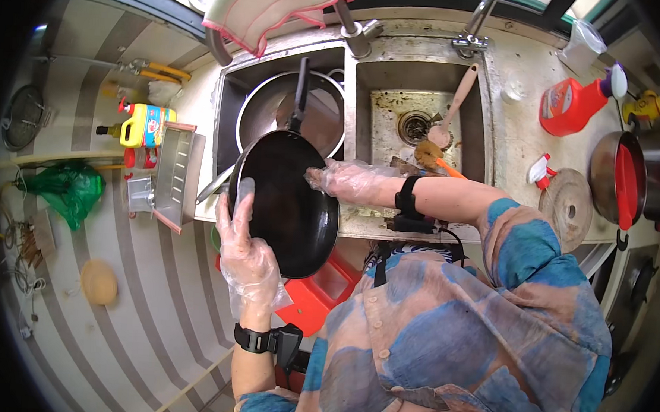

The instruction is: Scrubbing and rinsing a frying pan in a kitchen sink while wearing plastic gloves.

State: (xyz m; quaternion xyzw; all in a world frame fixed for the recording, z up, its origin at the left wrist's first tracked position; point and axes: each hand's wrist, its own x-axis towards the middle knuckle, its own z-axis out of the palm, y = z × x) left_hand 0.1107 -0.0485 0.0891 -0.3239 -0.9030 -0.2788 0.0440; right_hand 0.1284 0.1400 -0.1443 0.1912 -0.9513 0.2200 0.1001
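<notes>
A black frying pan (pixel 290 209) is tilted over the front edge of the left sink basin, its black handle (pixel 301 90) pointing away from me. My left hand (pixel 249 257), in a clear plastic glove, grips the pan's left rim. Also gloved, my right hand (pixel 359 182) reaches across the pan's right rim with curled fingers over the inner surface. Whether something small is inside those fingers cannot be made out. Behind the frying pan, a larger pan (pixel 268 110) with a pale rim sits in the left basin (pixel 238 83) and appears to hold water.
The right basin (pixel 364 84) holds a pink-handled brush (pixel 459 98) and a brown scrubber (pixel 428 154) by the drain. Rightward are a red spray bottle (pixel 570 106), a round lid (pixel 567 210) and pots (pixel 603 181). A metal rack (pixel 177 175) stands left; a red basin (pixel 313 306) is below.
</notes>
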